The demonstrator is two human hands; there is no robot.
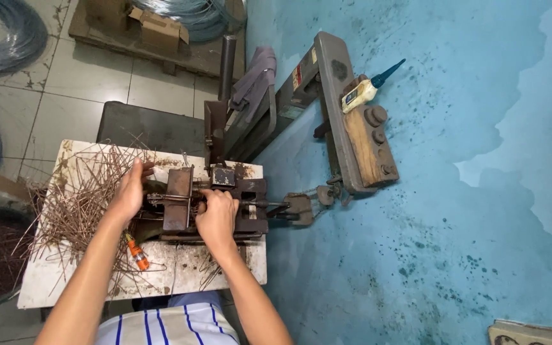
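Observation:
A rusty metal bending jig (180, 201) sits bolted on a worn white tabletop (180, 275). My right hand (217, 214) rests on the jig's middle, fingers curled over a thin wire rod at its slot. At the jig's left edge, my left hand (129, 191) grips the other end of the rod beside a heap of bent copper-coloured wire pieces (78, 198). What exactly lies under the fingers is hidden.
An orange-handled tool (138, 254) lies on the table by my left forearm. A long lever arm with a wooden block (362, 144) and a small oil bottle (362, 92) runs along the blue wall. Wire coils (7, 32) and a cardboard box (161, 29) sit on the tiled floor.

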